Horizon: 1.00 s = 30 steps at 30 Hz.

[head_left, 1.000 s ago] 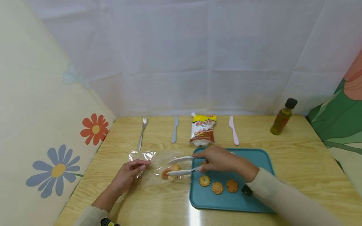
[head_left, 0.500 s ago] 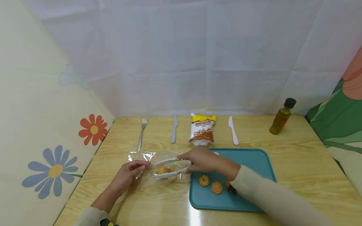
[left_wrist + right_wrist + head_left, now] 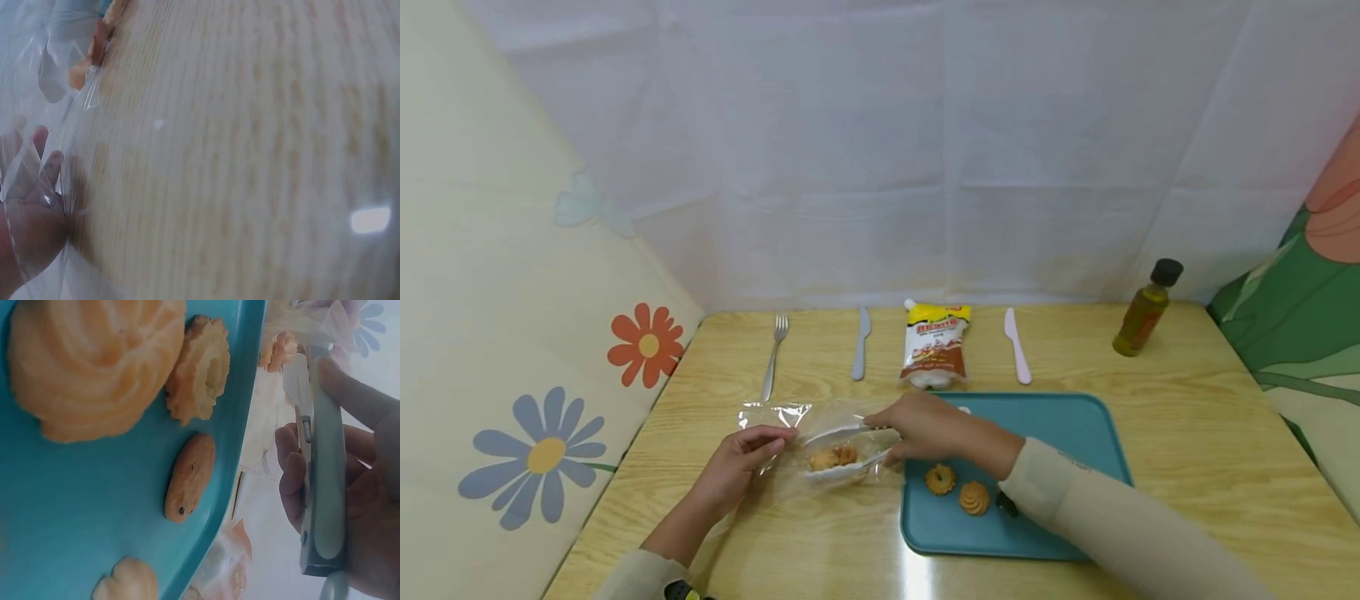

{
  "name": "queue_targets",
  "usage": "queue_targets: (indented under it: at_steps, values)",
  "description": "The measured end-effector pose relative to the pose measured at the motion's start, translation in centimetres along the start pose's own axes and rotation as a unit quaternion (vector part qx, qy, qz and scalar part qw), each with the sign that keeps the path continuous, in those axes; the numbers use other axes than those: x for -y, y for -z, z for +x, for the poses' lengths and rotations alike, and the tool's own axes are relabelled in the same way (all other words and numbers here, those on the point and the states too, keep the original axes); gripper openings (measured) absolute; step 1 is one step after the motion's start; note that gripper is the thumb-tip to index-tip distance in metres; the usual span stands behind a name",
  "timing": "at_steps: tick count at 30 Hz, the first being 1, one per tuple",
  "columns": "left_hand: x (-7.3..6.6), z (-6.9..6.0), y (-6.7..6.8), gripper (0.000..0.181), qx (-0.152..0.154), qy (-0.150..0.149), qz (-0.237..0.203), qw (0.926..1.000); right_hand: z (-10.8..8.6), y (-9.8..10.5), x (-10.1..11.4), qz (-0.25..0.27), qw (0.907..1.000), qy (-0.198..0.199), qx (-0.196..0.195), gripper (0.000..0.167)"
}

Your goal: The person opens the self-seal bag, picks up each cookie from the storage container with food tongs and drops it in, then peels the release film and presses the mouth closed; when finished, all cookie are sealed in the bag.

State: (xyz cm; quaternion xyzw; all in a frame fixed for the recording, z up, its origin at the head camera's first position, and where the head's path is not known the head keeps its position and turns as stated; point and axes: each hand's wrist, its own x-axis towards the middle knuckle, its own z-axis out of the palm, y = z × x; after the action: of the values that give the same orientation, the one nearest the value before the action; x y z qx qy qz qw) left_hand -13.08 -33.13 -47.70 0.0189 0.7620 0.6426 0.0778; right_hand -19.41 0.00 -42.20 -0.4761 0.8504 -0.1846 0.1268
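A clear plastic bag (image 3: 777, 414) lies on the wooden table with several cookies (image 3: 824, 459) inside. My left hand (image 3: 743, 463) pinches the bag's near-left edge between thumb and fingers; in the left wrist view clear film covers part of that hand (image 3: 34, 219). White-tipped tongs (image 3: 837, 432) reach into the bag, their two arms spread on either side of the cookies. Around the tongs' handle (image 3: 328, 481) the fingers and thumb of my right hand (image 3: 928, 427) are curled. Whether the tips touch a cookie is hard to tell through the film.
On the teal tray (image 3: 1060, 429) at the right lie a ring cookie (image 3: 940, 479), a swirl cookie (image 3: 974, 498) and others under my right arm. Behind are a fork (image 3: 773, 358), a grey knife (image 3: 861, 346), a sauce pouch (image 3: 936, 343), a pink knife (image 3: 1017, 346) and an oil bottle (image 3: 1146, 310).
My right hand has moved left, carrying the tongs deeper into the bag. Cookies inside have shifted left. The left hand stays where it was.
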Motion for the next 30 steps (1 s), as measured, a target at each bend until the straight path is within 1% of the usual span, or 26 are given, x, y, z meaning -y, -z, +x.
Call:
queue_targets:
  at_steps: [5,9,15,22,30]
  values:
    - [0.0,0.1,0.0,0.029,0.004,-0.007,-0.005,1.0,-0.6,0.1,-0.3,0.023,0.9997,-0.01,-0.002,0.066]
    - [0.0,0.1,0.0,0.031,0.006,-0.007,-0.005,0.9999,-1.6,0.2,-0.6,0.027,0.9993,-0.025,-0.005,0.067]
    - [0.0,0.0,0.0,0.032,0.004,-0.007,0.001,1.0,-3.6,0.8,-0.9,0.047,0.9977,-0.048,-0.009,0.067]
    - [-0.2,-0.1,-0.1,0.03,0.0,0.002,0.007,1.0,-6.1,0.9,-1.5,0.054,0.9972,-0.042,-0.031,0.066]
    - [-0.3,-0.2,-0.1,0.032,-0.003,0.002,0.022,0.9997,-8.8,1.3,-2.1,0.072,0.994,-0.06,-0.056,0.065]
